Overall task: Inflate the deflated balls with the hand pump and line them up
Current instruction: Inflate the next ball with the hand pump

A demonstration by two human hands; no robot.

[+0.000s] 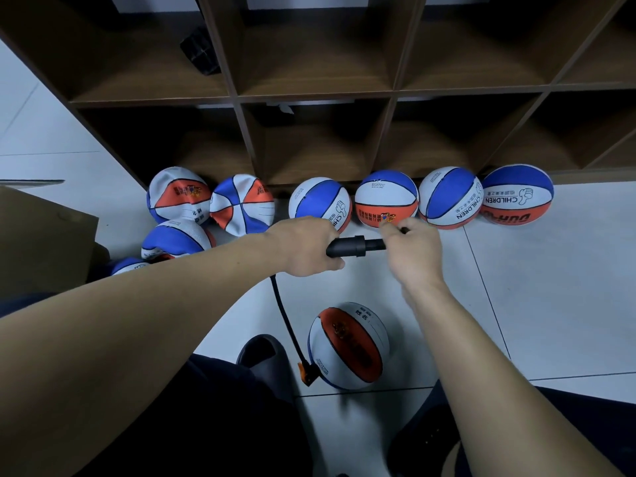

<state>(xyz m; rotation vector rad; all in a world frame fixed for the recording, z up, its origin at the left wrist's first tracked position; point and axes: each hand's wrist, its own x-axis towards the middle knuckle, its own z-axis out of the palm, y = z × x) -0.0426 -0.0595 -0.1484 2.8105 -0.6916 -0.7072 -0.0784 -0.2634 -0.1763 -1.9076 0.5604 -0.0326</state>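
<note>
Gripping black pump [354, 247], both hands clamped on it, dark object [200, 51] in shelf cubby [144, 87]

I hold a black hand pump [356, 247] level; its hose [285, 318] curves down to a red, white and blue ball [347, 346] on the floor. Four round balls [418, 199] line the shelf base; crumpled flat balls [210, 204] sit left.

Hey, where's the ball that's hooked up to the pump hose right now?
In the head view, the connected ball lies on the floor tiles at lower centre, beside the dark slipper, between the person's forearms.
</note>
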